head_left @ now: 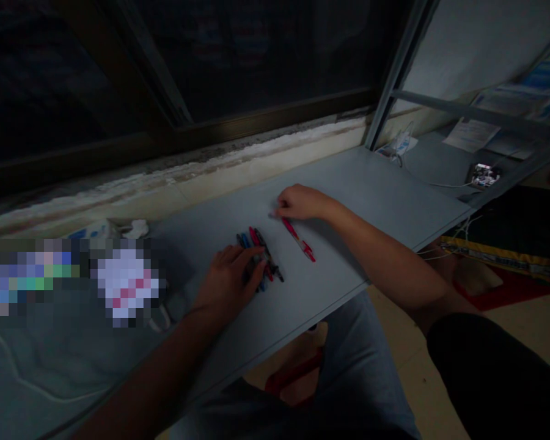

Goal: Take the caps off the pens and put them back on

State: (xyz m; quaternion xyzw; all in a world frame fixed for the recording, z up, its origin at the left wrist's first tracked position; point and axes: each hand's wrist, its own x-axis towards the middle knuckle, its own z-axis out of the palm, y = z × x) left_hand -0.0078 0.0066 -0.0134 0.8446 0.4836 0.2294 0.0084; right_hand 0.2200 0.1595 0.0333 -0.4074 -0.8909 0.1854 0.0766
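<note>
My left hand lies over a row of several pens on the grey tabletop, fingers and thumb curled onto them. Blue, red and black barrels stick out past the fingers; the middle of the row is partly hidden. To the right, a red pen lies at a slant, apart from the row. My right hand is closed at its far end, fingertips pinched on it. A small blurred grey bit shows just beyond those fingertips.
The narrow grey table runs along a window ledge. Blurred-out items and a white cable are on the left. A metal frame post stands at right, with papers and a lit device beyond.
</note>
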